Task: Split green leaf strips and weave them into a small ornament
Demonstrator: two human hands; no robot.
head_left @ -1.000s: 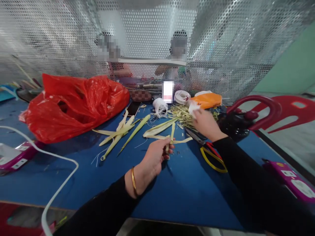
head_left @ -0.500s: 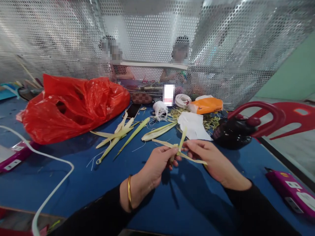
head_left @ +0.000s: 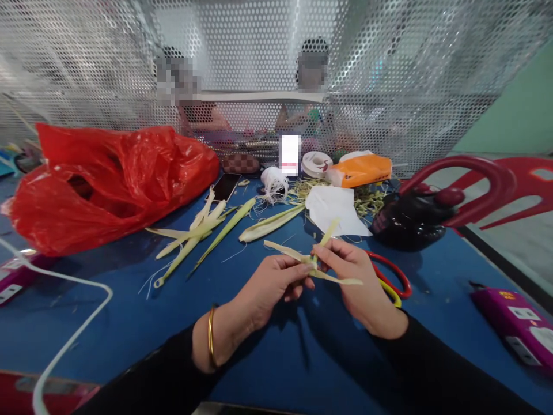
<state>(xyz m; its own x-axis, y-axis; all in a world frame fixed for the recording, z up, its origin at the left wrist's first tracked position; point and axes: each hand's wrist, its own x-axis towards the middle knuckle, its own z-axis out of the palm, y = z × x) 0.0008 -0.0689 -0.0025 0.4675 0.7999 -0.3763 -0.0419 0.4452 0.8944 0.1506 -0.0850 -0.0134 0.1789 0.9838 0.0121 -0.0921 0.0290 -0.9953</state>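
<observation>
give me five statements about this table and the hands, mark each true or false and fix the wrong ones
1. The left hand and right hand both hold leaf strips. True.
2. The bangle is on the right wrist. False: the bangle is on the left wrist.
3. The white paper lies left of the black pot. True.
4. The right hand holds the scissors. False: the scissors lie on the table, partly hidden by that hand.
5. The thread is right of the red bag. True.
</observation>
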